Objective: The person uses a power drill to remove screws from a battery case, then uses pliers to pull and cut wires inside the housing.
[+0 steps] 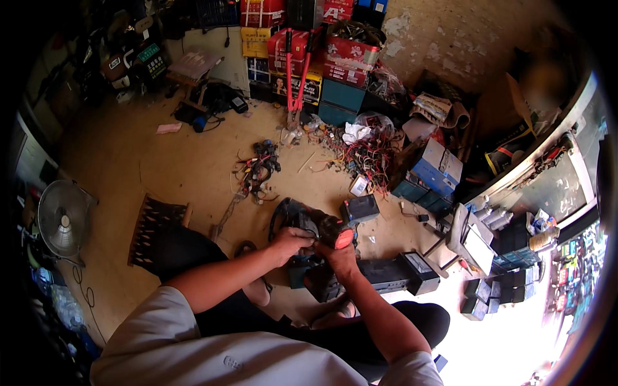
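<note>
Red-ended tool (333, 229) in curled left hand (291, 246) and right hand (339, 258), tangled wires (261, 168) on tan floor (129, 167)

A black tool (326, 225) — red-ended — slants, held up.

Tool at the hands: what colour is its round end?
The round end is red, seen best in the head view.

I look through 1 view, from the left of 2 fisheye cameras on my head, facing down and forward. My shirt (257, 360) lies close along the lower edge, my left hand (291, 246) and right hand (340, 258) sit near the centre, and the floor (129, 164) stretches beyond.
</note>
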